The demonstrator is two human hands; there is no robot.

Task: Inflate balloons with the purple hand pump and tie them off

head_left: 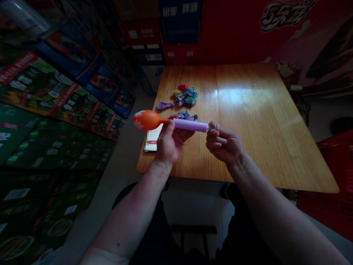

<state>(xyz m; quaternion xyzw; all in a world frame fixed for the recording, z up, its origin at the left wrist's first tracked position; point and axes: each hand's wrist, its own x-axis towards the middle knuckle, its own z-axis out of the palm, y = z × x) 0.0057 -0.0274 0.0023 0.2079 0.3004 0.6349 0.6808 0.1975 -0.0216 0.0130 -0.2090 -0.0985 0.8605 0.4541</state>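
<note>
Pinching the neck of the orange balloon point(146, 120) with the left hand point(168, 146), supporting the purple pump point(190, 125) alongside; pinching the pump's handle point(215, 126) at three o'clock with the right hand point(225, 145). Pointing the balloon toward nine o'clock above the wooden table point(261, 129), facing loose balloons point(190, 92) at one o'clock.

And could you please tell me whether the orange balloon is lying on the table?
No, the left hand holds the orange balloon at the purple pump's end.

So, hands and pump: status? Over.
Left hand holding purple pump, orange balloon at its tip. Right hand gripping white handle. Limp balloons beyond, on table.
</note>
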